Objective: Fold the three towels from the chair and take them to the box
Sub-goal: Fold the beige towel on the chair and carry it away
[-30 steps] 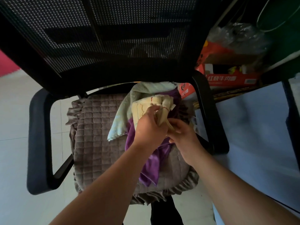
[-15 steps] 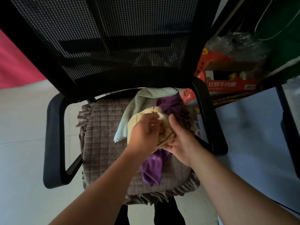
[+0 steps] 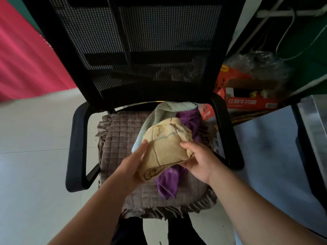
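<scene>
A black mesh-backed office chair (image 3: 141,50) stood on a pale tiled floor (image 3: 35,174), its seat covered by a quilted grey-brown cushion (image 3: 123,138). Three towels lay bunched on the right half of the seat. A pale green towel (image 3: 162,108) sat furthest back, and a purple towel (image 3: 168,181) trailed from beneath toward the front edge. A cream towel (image 3: 166,147) with brown line markings was raised above both, held between the hands. The left hand (image 3: 132,167) cupped its left edge, fingers extended. The right hand (image 3: 198,160) pinched its right edge, thumb on top. A red printed carton (image 3: 251,103), apparently food packaging, stood behind the right armrest.
</scene>
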